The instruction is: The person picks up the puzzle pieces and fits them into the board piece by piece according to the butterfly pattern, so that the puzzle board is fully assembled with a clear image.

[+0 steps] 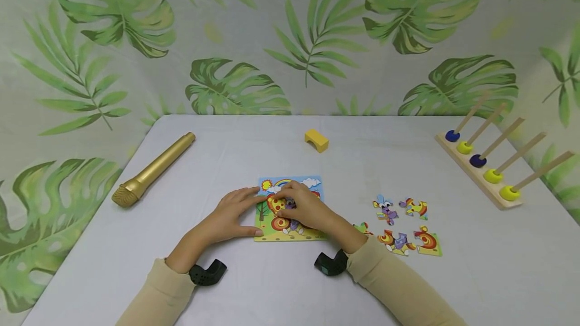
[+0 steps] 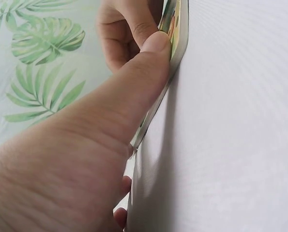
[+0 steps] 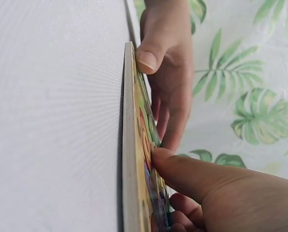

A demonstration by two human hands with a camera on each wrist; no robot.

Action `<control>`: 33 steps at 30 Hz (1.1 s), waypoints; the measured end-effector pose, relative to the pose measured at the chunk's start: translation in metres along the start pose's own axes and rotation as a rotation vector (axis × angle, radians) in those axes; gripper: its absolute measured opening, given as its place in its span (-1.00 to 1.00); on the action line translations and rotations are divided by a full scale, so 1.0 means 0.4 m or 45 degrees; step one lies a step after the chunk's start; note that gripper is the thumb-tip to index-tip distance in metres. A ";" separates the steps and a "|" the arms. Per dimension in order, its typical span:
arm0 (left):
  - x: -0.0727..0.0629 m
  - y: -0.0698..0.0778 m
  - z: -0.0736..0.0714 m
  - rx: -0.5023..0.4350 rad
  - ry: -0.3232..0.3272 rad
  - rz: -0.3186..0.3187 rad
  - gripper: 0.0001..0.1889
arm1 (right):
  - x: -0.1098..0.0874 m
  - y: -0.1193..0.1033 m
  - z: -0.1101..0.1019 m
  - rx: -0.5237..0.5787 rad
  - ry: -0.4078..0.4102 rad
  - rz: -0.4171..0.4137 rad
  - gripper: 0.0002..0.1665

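A jigsaw board [image 1: 267,235] with a sun, a rainbow and a cartoon picture lies flat on the white table. My right hand [image 1: 308,208] is over its middle, thumb and forefinger pinching a yellow, red-dotted puzzle piece [image 1: 277,206] at the board's surface. In the right wrist view the thumb [image 3: 170,162] is right at the piece's edge. My left hand [image 1: 231,218] rests along the board's left side, fingers fairly straight. Its thumb [image 2: 153,48] presses the near left corner, while the forefinger reaches toward the piece. Part of the picture is hidden under the right hand.
Several loose puzzle pieces [image 1: 401,243] lie right of the board, one partly behind the right wrist. A yellow arch block [image 1: 316,141] sits beyond the board. A gold microphone [image 1: 156,167] lies at left, and a wooden peg stand with beads [image 1: 480,172] stands at right.
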State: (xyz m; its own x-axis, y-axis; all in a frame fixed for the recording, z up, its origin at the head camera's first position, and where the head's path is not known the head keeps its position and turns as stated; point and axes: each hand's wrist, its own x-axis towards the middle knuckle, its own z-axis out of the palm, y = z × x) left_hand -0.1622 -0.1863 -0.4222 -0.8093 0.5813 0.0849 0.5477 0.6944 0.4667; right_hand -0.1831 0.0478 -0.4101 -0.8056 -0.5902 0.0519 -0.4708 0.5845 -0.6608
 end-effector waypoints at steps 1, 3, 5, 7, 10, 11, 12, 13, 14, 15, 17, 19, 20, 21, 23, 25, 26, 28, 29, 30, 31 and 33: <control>0.000 0.000 0.000 0.000 -0.001 -0.001 -0.23 | 0.001 0.000 0.001 -0.003 0.001 0.000 -0.58; -0.002 0.001 -0.001 0.001 -0.001 -0.004 -0.23 | 0.002 0.000 0.002 -0.005 -0.002 0.003 -0.57; -0.003 0.001 -0.001 -0.004 -0.003 -0.006 -0.23 | 0.003 -0.001 0.001 -0.007 -0.017 0.008 -0.56; -0.004 0.001 -0.001 -0.005 -0.004 -0.007 -0.22 | 0.003 -0.003 -0.004 0.020 -0.040 0.007 -0.54; -0.005 0.000 -0.001 -0.014 -0.005 -0.003 -0.22 | -0.003 -0.009 -0.023 0.098 -0.063 -0.006 -0.49; -0.005 0.000 0.000 -0.014 -0.006 -0.002 -0.21 | -0.007 -0.012 -0.031 0.122 -0.061 -0.018 -0.48; -0.006 0.000 0.000 -0.015 -0.006 -0.003 -0.21 | -0.012 -0.015 -0.042 0.152 -0.053 -0.029 -0.47; -0.006 0.000 0.001 -0.017 -0.007 -0.005 -0.21 | -0.019 -0.019 -0.054 0.175 -0.038 -0.043 -0.45; -0.006 0.000 0.001 -0.017 -0.006 -0.005 -0.21 | -0.027 -0.022 -0.067 0.183 -0.017 -0.054 -0.44; -0.006 -0.001 0.002 -0.016 -0.009 -0.008 -0.21 | -0.036 -0.025 -0.080 0.194 0.010 -0.065 -0.44; -0.006 0.000 0.003 -0.017 -0.009 -0.014 -0.21 | -0.055 -0.027 -0.108 0.179 0.066 -0.110 -0.43; -0.006 0.000 0.003 -0.017 -0.008 -0.018 -0.21 | -0.078 -0.025 -0.137 0.168 0.124 -0.162 -0.42; -0.005 0.000 0.003 -0.016 -0.009 -0.020 -0.21 | -0.091 -0.022 -0.151 0.160 0.153 -0.189 -0.42; -0.005 0.001 0.003 -0.015 -0.009 -0.021 -0.21 | -0.104 -0.019 -0.164 0.149 0.182 -0.216 -0.42; -0.005 0.002 0.002 -0.016 -0.010 -0.022 -0.21 | -0.132 -0.010 -0.191 0.126 0.232 -0.260 -0.40; -0.005 0.003 0.001 -0.016 -0.011 -0.023 -0.21 | -0.162 0.001 -0.216 0.088 0.280 -0.268 -0.39; -0.005 0.004 0.000 -0.015 -0.012 -0.023 -0.21 | -0.177 0.008 -0.227 0.071 0.303 -0.270 -0.39; -0.004 0.006 -0.001 -0.013 -0.011 -0.021 -0.21 | -0.207 0.023 -0.247 0.036 0.337 -0.255 -0.37; -0.003 0.006 -0.001 -0.010 -0.012 -0.020 -0.22 | -0.222 0.032 -0.256 0.016 0.357 -0.240 -0.37; -0.002 0.007 -0.002 -0.008 -0.012 -0.018 -0.22 | -0.236 0.041 -0.264 -0.003 0.372 -0.219 -0.36; -0.002 0.007 -0.002 -0.006 -0.012 -0.018 -0.22 | -0.249 0.051 -0.271 -0.018 0.384 -0.200 -0.36; -0.002 0.007 -0.002 -0.003 -0.015 -0.020 -0.23 | -0.272 0.071 -0.281 -0.031 0.395 -0.160 -0.34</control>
State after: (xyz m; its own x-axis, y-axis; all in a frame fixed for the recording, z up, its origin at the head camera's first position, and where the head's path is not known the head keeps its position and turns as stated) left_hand -0.1600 -0.1851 -0.4203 -0.8151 0.5753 0.0674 0.5346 0.7024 0.4698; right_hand -0.1494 0.1912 -0.3502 -0.8101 -0.4629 0.3599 -0.5788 0.5333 -0.6169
